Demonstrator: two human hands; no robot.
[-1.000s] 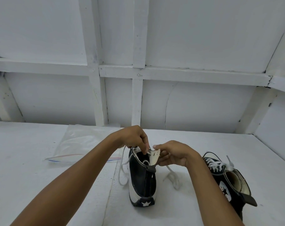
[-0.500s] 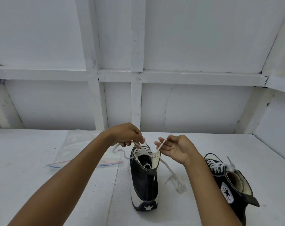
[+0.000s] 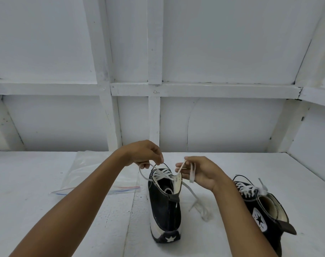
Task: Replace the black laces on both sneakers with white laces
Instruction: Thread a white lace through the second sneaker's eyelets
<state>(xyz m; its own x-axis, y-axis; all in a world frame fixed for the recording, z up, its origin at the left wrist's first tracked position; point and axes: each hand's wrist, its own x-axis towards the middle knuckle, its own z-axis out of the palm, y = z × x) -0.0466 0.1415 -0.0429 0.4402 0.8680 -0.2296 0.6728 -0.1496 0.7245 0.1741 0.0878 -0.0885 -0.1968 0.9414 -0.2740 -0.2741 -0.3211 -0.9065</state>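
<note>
Left hand (image 3: 145, 154), right hand (image 3: 202, 171) each pinch white lace (image 3: 192, 172) above sneaker (image 3: 165, 206); white table (image 3: 83, 219), white wall (image 3: 232, 43).

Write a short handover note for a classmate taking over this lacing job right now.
Left hand pinches one end of the white lace; right hand grips the other end.
Centre sneaker stands on the table, heel towards you, white lace threaded through its eyelets.
Right sneaker beside it already carries white laces.
Left to do: probably pull snug and tie the centre lace.
</note>
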